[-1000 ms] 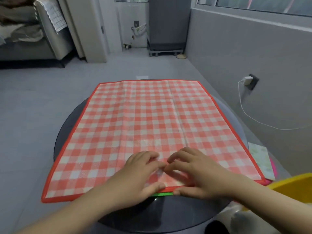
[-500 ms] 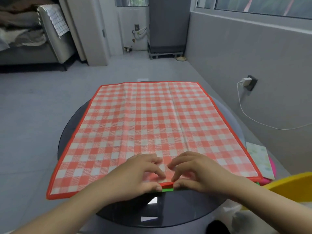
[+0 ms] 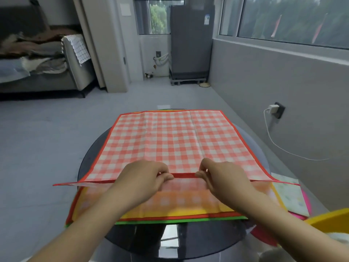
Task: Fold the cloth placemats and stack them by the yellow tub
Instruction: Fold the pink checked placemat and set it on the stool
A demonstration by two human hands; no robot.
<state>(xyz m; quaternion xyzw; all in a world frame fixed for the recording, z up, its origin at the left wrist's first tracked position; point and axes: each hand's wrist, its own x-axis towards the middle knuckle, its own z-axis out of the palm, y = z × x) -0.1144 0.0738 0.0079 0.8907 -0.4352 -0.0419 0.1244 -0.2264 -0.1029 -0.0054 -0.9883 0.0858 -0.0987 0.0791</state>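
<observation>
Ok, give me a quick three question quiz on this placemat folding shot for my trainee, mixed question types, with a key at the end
1. True or false: both hands pinch the near red edge of the red checked placemat.
2. Multiple choice: directly under the lifted placemat lies A) an orange checked placemat, B) a blue towel, C) bare glass.
3. Fill in: the yellow tub sits at the ___ edge of the view.

Key:
1. True: left hand and right hand each pinch it.
2. A, the orange checked placemat.
3. Right.
</observation>
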